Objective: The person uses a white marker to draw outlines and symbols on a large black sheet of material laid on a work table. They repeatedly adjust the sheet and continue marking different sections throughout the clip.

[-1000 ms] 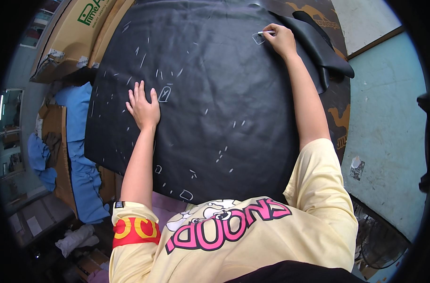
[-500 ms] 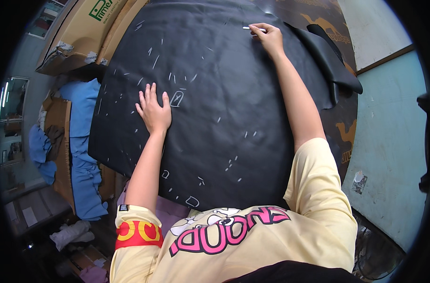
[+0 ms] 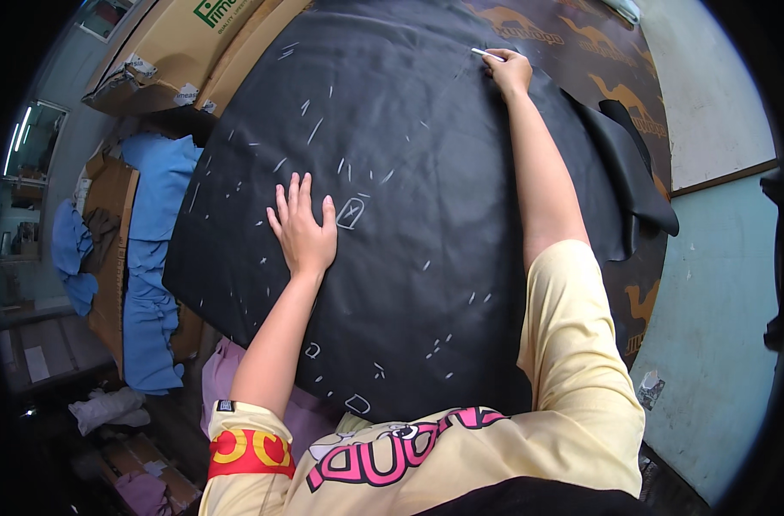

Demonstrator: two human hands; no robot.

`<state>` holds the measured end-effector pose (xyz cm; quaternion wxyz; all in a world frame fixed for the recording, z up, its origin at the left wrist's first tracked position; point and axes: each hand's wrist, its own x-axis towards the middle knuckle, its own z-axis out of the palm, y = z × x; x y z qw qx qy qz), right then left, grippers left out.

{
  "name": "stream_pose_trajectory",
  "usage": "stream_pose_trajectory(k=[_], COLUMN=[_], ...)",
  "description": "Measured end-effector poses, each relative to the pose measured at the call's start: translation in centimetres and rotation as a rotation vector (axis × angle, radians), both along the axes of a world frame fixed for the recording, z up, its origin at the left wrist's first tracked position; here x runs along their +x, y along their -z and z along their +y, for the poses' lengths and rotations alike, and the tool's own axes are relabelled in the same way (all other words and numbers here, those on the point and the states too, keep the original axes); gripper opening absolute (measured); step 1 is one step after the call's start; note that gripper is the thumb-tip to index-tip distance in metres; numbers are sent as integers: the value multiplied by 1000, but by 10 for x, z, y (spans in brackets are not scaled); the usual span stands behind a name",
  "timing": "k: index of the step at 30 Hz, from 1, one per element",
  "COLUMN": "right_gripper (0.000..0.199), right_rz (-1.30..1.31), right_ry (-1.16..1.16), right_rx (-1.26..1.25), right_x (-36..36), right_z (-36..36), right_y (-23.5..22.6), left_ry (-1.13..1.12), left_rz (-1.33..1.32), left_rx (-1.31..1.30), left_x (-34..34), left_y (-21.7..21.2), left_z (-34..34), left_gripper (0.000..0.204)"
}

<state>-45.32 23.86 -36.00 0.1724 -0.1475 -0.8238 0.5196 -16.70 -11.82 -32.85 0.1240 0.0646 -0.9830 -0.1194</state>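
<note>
A large black leather-like sheet is spread before me, dotted with short white strokes and small outlined shapes. My left hand rests flat on it, fingers stretched out, just left of a white outlined mark with a cross inside. Up near the far edge, my right hand pinches a slim white marking pen. The pen points left and its tip is at the sheet's surface; whether it touches I cannot tell.
Along the right, the sheet's edge folds into a loose curl over a brown camel-printed covering. Cardboard boxes stand at the far left. Blue cloth hangs at the left beside a cardboard piece. A pale board lies right.
The whole view has shifted, so the sheet appears lower and further right. My left hand keeps its place beside the crossed mark. My right hand has moved slightly farther away, with the pen more tilted.
</note>
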Motion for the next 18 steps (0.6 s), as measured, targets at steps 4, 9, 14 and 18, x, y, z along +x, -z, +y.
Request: stream_pose_trajectory(k=[4,9,14,18], right_gripper=[18,24,22,25], right_rz=[-11,1,-27,-46], right_ry=[-39,-13,-47,-115], right_rx=[28,183,222,213], right_x=[-8,-8,-10,13], right_z=[-1,-3,-4,-15], right_y=[-6,-3,-6,-16], left_ry=[-2,-1,10,3], left_rz=[0,-1,-1,3], left_rx=[-2,4,12,-7], left_x=[0,0,-1,1], left_y=[1,-1,-1,0], left_z=[-2,-1,1,-2], left_gripper=[55,55,55,55])
